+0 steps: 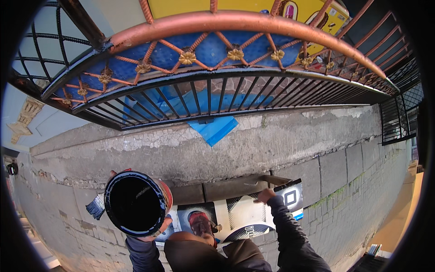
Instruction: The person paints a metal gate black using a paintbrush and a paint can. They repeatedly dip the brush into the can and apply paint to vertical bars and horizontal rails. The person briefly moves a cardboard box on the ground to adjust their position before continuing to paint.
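A large paint can (136, 202) with dark paint inside is held up at the lower left. My left hand (164, 225) grips it from below and the side, its fingers wrapped around the can wall. Beside the can, a paintbrush (96, 207) shows its dark, wet-looking bristles; whether the hand holds it too is hidden. Lower right, my right hand (266, 196) is closed at the upper edge of a black-and-white printed sheet (250, 213) on the ground. Just beyond that hand lies a tool with a brown handle (275, 180) and a thin metal end.
Ahead stands a metal gate (226, 72), black bars below and copper-coloured curved rail above with gold flowers. A blue sheet (215, 129) pokes out under it onto the concrete ledge (281, 140). My shoe (201, 223) rests on the printed sheet. Paving (335, 167) extends right.
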The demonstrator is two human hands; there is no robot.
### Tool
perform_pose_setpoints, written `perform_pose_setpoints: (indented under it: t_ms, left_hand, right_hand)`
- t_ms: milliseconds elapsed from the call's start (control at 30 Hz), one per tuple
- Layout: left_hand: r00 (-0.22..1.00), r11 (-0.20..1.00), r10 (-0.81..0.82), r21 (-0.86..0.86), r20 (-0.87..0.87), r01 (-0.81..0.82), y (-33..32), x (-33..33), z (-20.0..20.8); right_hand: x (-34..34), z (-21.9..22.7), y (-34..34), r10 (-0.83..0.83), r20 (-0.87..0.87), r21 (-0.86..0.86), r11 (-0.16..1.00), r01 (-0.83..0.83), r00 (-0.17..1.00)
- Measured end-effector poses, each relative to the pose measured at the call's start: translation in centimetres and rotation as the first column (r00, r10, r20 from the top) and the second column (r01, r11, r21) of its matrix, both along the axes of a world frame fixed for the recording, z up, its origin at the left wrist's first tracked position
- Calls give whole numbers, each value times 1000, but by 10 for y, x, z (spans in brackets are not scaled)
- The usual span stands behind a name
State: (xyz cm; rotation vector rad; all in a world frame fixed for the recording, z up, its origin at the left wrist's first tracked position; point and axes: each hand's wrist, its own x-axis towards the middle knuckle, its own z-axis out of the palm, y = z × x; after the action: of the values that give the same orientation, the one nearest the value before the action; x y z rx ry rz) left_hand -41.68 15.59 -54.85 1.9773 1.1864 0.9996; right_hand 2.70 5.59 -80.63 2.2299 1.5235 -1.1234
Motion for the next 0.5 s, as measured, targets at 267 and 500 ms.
perform_pose_setpoints:
  t_ms: [267, 500]
  left_hand:
    - [975, 976, 150, -183, 165, -119, 4, 14, 43]
    - [963, 965, 259, -69, 77, -254, 3, -44, 2]
  right_hand:
    - [56, 490, 435, 457, -714, 655, 167, 736, 531]
    - [90, 469, 485, -42, -24, 958, -287, 11, 999]
